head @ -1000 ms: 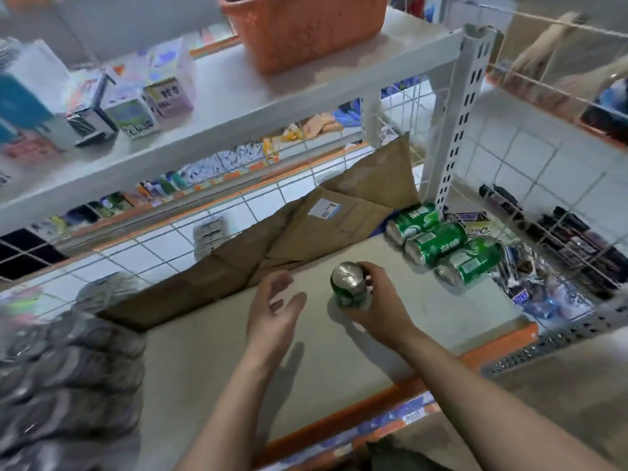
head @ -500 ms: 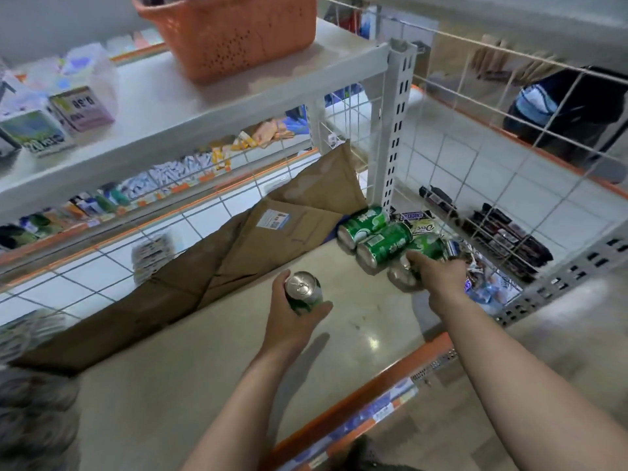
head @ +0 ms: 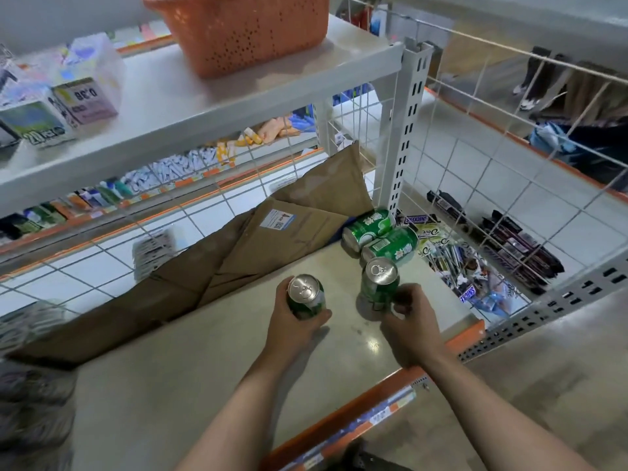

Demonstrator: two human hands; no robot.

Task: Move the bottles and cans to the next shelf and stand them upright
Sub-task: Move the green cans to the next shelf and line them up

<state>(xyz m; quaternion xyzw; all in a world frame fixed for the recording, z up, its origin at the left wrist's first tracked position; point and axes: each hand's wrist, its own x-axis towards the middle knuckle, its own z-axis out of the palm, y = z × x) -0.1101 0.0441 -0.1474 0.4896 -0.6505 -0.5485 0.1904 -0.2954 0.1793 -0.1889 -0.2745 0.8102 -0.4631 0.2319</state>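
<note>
Clasping the left can (head: 306, 295) upright in my left hand (head: 295, 329) and the right can (head: 379, 283) in my right hand (head: 413, 321), above the shelf (head: 204, 351); two lying cans (head: 368, 227) rest just beyond, long axes level, nearer my right

shelf: pale beige board (head: 204, 368), orange front lip
back: flattened brown cardboard (head: 244, 253)
right corner: sideways green can (head: 368, 226) touching second sideways can (head: 390, 248)
middle: upright green can (head: 379, 283) standing; left upright can (head: 306, 295), resting or lifted, can't tell

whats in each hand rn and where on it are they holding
Left hand wraps one green can around its lower side wall, top end up. Right hand grips the other green can low on its side, near the base.
</note>
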